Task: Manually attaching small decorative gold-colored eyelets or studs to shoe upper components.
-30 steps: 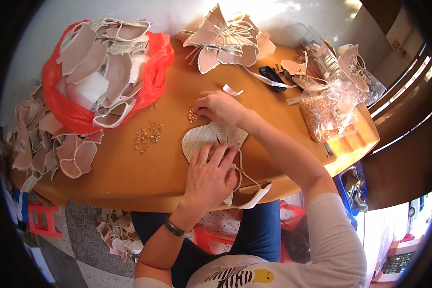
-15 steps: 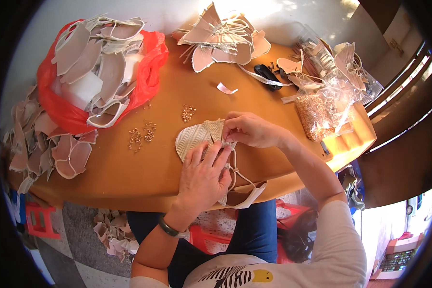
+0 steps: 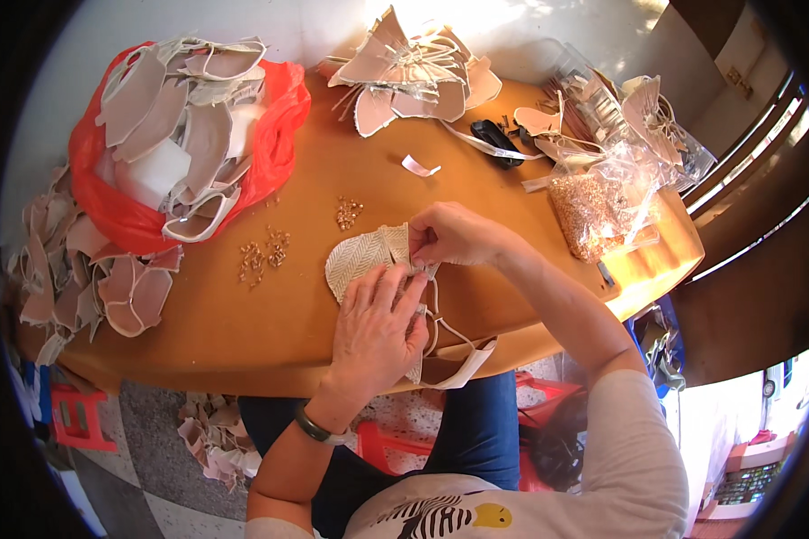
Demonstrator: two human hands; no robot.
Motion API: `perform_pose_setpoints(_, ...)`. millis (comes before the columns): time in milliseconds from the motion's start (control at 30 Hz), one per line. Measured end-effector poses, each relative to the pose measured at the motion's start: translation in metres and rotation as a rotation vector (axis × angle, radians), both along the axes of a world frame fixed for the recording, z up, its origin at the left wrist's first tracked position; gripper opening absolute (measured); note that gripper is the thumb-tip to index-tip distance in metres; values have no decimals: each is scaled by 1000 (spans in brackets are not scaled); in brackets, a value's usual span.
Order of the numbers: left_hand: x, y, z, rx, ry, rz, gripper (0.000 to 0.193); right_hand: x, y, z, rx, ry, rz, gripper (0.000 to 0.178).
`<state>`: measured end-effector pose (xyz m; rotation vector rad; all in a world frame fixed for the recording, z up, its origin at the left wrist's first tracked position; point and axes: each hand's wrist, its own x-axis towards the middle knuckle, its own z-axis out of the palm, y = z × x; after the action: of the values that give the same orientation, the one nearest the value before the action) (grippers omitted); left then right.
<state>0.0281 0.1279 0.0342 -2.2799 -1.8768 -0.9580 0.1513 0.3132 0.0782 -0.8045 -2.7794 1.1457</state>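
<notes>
A cream herringbone fabric piece (image 3: 355, 260), shaped like a shoe upper, lies near the table's front edge with a thin looped strap (image 3: 454, 331) running from it. Across it rests my left hand (image 3: 377, 319), fingers stretched and pressing the fabric down, index fingertip close to my right fingers. My right hand (image 3: 445, 235) is closed in a pinch at the piece's right edge; whatever sits between the fingertips is hidden. Toward me, a pale-lined section (image 3: 463, 366) of the work overhangs the table edge. Small gold-coloured metal bits (image 3: 262, 257) lie in a scatter to the left, with another little heap (image 3: 348, 213) beyond the piece.
A red plastic bag (image 3: 283, 117) full of similar pink-lined pieces stands far left, more pieces (image 3: 135, 292) before it. A tied bundle (image 3: 413, 81) is at the back. Right: a clear bag of gold bits (image 3: 593, 211) and a black object (image 3: 496, 142). A pale scrap (image 3: 420, 166) lies mid-table.
My right hand has shifted slightly left and its fingers have curled in tighter at the piece's edge. My left hand stays in place. The whole view has moved a little.
</notes>
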Motion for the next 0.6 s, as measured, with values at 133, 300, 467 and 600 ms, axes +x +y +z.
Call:
perform_pose_setpoints(133,-2,-5,-2,-17,-34,28,48,-3,1,3,-13,-29,-8,13)
perform_pose_setpoints(300,-4,-6,4,-37,3,20,49,-10,11,15,30,-109,138,14)
perform_pose_setpoints(467,-3,-6,2,-25,23,22,51,-47,27,-18,190,326,-62,12)
perform_pose_setpoints(600,-3,-7,2,-54,-2,38,56,-66,28,-24,400,420,70,12)
